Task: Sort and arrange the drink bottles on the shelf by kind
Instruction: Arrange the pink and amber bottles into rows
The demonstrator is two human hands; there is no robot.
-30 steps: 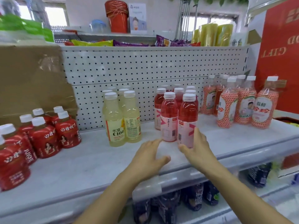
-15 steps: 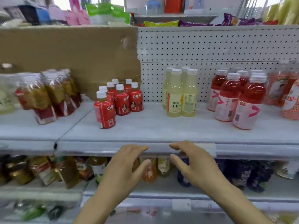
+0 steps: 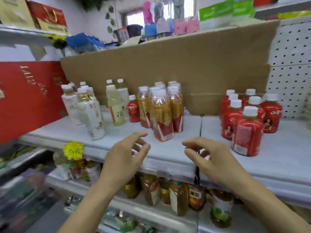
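Most kinds on the grey shelf (image 3: 168,153) seem sorted already: white milky bottles (image 3: 89,115) at centre left, amber tea bottles w/ red-gold labels (image 3: 162,115) in the middle, red-wrapped bottles w/ white caps (image 3: 247,130) at the right. One small red bottle (image 3: 133,110) is seen beside the pale yellow bottles (image 3: 116,108), apart from its kind; prob. it is left to be moved. The left hand (image 3: 124,157) and right hand (image 3: 212,157) are held empty over the shelf edge, fingers loosely curled and apart. Only "100" is read on a yellow label; other writing is blurred.

A brown cardboard sheet (image 3: 168,64) stands beside white pegboard (image 3: 289,78), 1 red box (image 3: 25,98) sits left, and a yellow tag (image 3: 73,150) (perhaps a price) hangs lower.
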